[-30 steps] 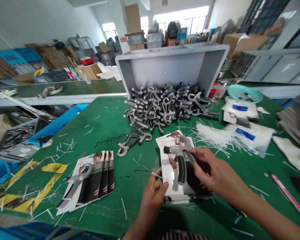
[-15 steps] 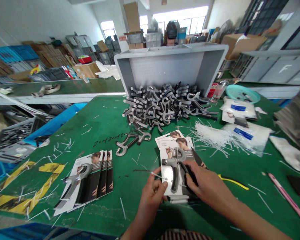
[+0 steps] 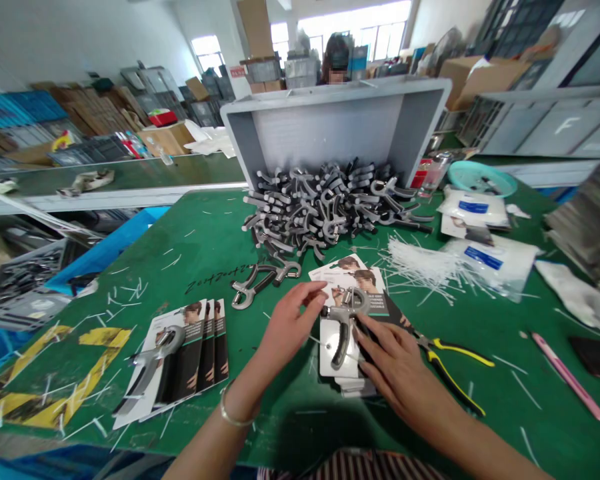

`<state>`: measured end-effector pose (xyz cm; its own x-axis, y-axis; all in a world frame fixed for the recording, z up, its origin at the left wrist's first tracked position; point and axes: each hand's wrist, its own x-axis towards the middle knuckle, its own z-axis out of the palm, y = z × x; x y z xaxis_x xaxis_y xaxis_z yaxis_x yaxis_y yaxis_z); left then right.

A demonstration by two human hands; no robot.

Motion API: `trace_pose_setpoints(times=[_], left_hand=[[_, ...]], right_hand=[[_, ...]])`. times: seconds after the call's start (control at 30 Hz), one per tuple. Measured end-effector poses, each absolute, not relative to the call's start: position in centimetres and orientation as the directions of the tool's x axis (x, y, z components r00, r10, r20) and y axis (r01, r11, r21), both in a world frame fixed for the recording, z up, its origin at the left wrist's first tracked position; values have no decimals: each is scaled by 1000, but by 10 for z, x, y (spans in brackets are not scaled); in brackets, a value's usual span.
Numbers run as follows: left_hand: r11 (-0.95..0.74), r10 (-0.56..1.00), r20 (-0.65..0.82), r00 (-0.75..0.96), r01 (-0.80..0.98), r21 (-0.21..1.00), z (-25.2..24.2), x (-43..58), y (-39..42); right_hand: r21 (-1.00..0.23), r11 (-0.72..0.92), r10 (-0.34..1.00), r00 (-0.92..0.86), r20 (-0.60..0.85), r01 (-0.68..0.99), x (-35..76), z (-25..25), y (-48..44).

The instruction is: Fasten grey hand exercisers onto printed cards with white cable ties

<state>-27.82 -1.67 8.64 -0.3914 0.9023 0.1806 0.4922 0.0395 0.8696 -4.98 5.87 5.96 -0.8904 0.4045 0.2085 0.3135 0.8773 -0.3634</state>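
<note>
R hand fingers closed on hand grip's handle, grip flat on top card, table ctr; L hand fingers slightly apart near its knob. Step: prob. seating grip on card; next move prob. needs R steady.
</note>
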Motion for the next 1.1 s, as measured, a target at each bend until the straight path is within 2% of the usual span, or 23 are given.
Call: trace_pose_setpoints(times=[0.1, 0.23, 0.4, 0.47, 0.63, 0.77, 1.1], left_hand=[[-33, 938, 228, -260, 588, 808, 78, -275, 19], [-107, 970, 208, -130, 541, 835, 67, -273, 37], [-44, 958, 123, -258, 291, 956, 55, -267, 25], [-68, 951, 139, -275, 253, 965, 51, -263, 19], [-154, 913, 298, -280, 440, 885, 45, -255, 10], [-218, 884, 392, -254, 518, 827, 41, -251, 8], [-239, 864, 437, -251, 560, 793, 35, -249, 5]], right_hand=[[-457, 833, 456, -855, 248, 312, -54, 56, 66], [-587, 745, 565, -767, 304, 317, -64, 60, 76], [-636, 725, 575, -740, 349, 264, -79, 61, 82], [-651, 723, 560, -747, 359, 230, -80, 59, 85], [-742, 630, 634, -705, 318, 231, -75, 53, 91], [-784, 577, 656, -702, 277, 230, -76, 55, 94], [-741, 636, 585, -762, 278, 218, -85, 62, 92]])
